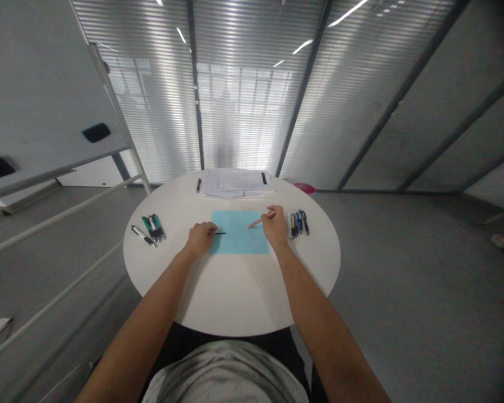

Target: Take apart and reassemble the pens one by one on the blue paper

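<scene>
My left hand (201, 236) is over the left edge of a light blue sheet (239, 244), its fingers pinched on a thin dark stick (220, 233) that looks like a pen refill. The stick points right across the sheet. At the sheet's right edge, my right hand (275, 226) is closed around a slim pink pen (255, 223), tilted with its lower end toward the middle of the sheet. Whether that end touches the sheet, I cannot tell. The two held things are apart.
Several pens (153, 228) with green and white parts lie left on the round white table (235, 302). More pens (299, 224) are right of my right hand. Printed papers (235, 183) and a small dark object (199, 185) lie at the back. A whiteboard (46, 73) stands left.
</scene>
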{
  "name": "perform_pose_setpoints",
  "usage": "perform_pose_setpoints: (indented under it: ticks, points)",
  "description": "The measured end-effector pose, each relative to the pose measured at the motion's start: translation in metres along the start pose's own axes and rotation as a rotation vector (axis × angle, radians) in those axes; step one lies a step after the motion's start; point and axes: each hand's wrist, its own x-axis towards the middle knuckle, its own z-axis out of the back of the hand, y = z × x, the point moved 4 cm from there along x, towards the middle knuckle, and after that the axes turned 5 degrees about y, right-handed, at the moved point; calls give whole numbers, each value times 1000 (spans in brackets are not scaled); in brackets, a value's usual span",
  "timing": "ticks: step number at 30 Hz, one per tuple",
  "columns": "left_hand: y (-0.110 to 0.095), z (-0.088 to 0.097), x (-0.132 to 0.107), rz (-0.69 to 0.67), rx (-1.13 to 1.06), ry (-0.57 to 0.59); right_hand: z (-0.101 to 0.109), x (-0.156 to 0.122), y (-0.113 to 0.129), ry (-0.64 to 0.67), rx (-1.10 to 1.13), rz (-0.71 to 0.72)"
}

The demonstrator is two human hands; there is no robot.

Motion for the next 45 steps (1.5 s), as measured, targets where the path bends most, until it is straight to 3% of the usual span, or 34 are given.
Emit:
perform_pose_setpoints:
  ticks: [3, 8, 14, 17, 21, 25, 27, 32, 34, 36, 40, 45]
  points:
    - [-4, 0, 0, 4, 178, 81, 0, -4, 12, 11, -8, 142]
    - [-9, 2, 0, 10, 243, 102, -5, -9, 22, 81, -83, 397]
    - [-6, 1, 0, 12, 252, 100, -11, -13, 23, 187, -142, 456]
    - [-4, 2, 0, 16, 263, 89, -11, -12, 20, 160, -178, 405]
    - [-3, 6, -2, 40, 275, 91, -14, -9, 15, 223, -294, 340]
    - [-3, 10, -3, 76, 302, 101, -6, -5, 14, 118, -235, 307]
    - [-2, 10, -2, 81, 307, 112, -5, -3, 11, 106, -149, 230]
    - [3, 7, 0, 78, 302, 123, -22, 0, -13, 256, 324, -151]
    - [3, 6, 0, 66, 283, 122, -28, 0, -17, 265, 388, -149]
    - [0, 7, -1, 47, 261, 123, -31, -1, -19, 265, 315, -73]
    - [-7, 8, -3, 3, 236, 138, -37, -7, -15, 353, -80, 196]
    - [-11, 7, -3, -43, 236, 151, -42, -14, -10, 476, -438, 313]
